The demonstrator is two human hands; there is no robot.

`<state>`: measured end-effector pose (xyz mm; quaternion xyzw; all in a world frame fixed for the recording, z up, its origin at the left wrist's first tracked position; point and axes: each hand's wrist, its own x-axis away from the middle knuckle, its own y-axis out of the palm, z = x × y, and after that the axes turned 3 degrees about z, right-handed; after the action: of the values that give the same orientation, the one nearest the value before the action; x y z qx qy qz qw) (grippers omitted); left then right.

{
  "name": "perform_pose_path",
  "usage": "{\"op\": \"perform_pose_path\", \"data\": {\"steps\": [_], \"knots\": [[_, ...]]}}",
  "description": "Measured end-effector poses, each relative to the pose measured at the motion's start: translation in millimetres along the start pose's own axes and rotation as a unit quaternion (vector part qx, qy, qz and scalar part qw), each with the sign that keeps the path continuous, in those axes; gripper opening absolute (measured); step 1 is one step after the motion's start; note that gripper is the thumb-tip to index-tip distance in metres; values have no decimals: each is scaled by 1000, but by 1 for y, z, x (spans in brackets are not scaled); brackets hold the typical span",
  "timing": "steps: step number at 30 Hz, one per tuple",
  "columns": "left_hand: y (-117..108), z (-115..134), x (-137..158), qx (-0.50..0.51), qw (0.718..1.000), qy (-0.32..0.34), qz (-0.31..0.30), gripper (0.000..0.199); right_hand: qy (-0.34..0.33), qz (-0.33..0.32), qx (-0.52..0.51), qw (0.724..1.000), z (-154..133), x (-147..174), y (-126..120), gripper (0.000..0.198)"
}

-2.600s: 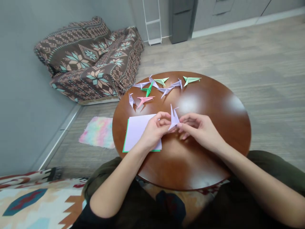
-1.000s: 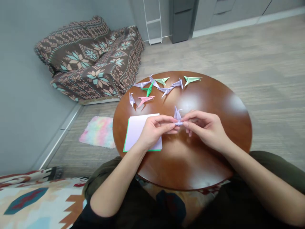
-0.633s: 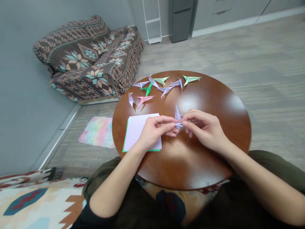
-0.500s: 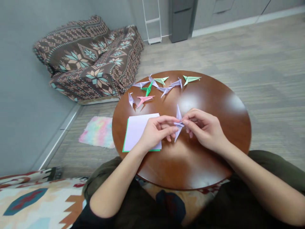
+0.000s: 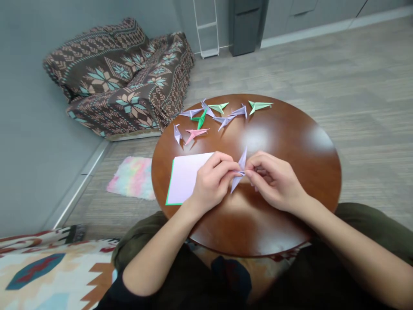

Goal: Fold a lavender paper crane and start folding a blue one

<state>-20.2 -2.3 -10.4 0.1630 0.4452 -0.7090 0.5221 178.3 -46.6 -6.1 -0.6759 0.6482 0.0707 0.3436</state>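
A lavender origami crane is pinched between my two hands above the round table. My left hand is closed on its left side, thumb against the bent fingers. On the right side, the thumb and forefinger of my right hand grip it as well. One pointed wing rises between the hands and the other points down towards me; the crane's middle is partly hidden by my fingertips. Beneath and beside my left hand lies a stack of square paper, lavender on top with a green edge showing.
Several folded cranes stand at the table's far left, among them a pink crane, a dark green crane and a light green crane. The brown round table has a patterned sofa beyond it and a fluffy rug to its left.
My left hand has gone from loosely extended fingers to a closed pinch on the crane. The crane has tilted, its upper wing leaning right, and sits slightly nearer me.
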Motion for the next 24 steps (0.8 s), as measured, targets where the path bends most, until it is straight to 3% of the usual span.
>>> {"op": "perform_pose_path", "data": {"steps": [4,8,17,24], "knots": [[2,-1,1,-54,995,86,18,6,66,-20,-78,995,-4,3,3,15],[3,0,0,-70,990,116,40,9,102,-23,-98,990,-9,4,6,15],[3,-2,0,-77,988,131,22,10,91,-33,-22,995,-22,-2,-3,18],[4,-1,1,-86,989,114,24,10,56,24,43,997,-21,0,2,15]]}}
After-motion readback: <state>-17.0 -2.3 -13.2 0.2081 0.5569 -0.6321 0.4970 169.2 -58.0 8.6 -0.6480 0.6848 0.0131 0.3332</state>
